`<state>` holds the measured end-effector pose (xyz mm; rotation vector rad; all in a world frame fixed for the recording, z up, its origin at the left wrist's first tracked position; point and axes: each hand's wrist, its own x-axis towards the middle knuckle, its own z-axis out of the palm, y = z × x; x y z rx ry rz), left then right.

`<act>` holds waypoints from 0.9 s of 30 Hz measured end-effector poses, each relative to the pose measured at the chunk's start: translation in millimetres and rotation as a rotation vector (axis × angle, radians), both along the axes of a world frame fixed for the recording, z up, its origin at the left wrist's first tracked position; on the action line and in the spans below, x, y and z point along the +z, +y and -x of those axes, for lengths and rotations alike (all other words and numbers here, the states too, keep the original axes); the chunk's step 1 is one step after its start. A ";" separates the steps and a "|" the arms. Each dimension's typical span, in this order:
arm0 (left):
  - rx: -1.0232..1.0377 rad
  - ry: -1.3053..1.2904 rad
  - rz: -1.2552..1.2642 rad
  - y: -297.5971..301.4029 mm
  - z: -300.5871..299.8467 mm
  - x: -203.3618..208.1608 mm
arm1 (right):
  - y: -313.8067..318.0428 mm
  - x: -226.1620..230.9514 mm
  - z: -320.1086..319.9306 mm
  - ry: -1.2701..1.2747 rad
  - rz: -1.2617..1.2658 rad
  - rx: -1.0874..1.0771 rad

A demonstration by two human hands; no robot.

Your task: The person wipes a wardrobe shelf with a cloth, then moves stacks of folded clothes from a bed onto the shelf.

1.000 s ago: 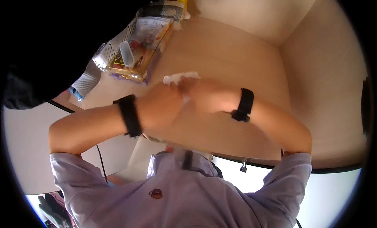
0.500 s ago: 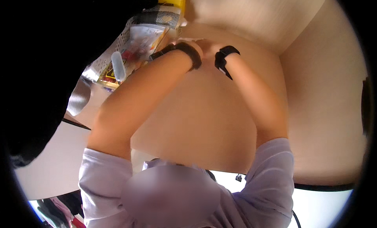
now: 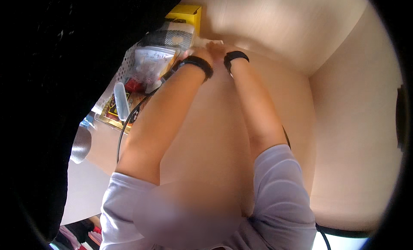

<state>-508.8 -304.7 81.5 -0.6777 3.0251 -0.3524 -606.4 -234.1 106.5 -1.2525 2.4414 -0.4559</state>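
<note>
At the far side of the wooden surface (image 3: pixel 202 134), my left hand (image 3: pixel 201 55) and my right hand (image 3: pixel 220 52) are close together, almost touching. Both wrists wear black straps. Blur and the backs of the hands hide most of the fingers, so I cannot tell whether they grip anything. A small whitish edge (image 3: pixel 217 42) shows just beyond the hands, too unclear to name. Beside my left hand stands a perforated white basket (image 3: pixel 125 63) holding clear plastic packets (image 3: pixel 155 60).
A yellow box (image 3: pixel 191 11) stands behind the basket. A translucent narrow container (image 3: pixel 121 101) lies over dark and yellow packages. A black cable (image 3: pixel 122 136) runs beside my left forearm. Pale wooden panels (image 3: pixel 352 121) rise to the right. Something black covers the left side.
Both hands have come closer together, my right hand and forearm shifting left. The view has also shifted, and a black cable now shows beside my left forearm.
</note>
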 end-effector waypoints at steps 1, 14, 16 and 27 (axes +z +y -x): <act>-0.042 -0.025 0.119 0.6 4.2 -1.3 | 0.7 -2.8 4.9 -0.005 -0.002 -0.022; -0.349 0.248 -0.084 78.1 26.1 21.2 | 104.1 31.6 10.0 0.059 -0.055 -0.030; -0.350 0.132 -0.141 89.5 31.3 31.1 | 125.7 58.5 -21.5 0.127 -0.132 -0.210; -0.615 0.103 -0.146 172.8 43.7 55.7 | 227.3 -2.9 77.6 0.092 -0.074 -0.457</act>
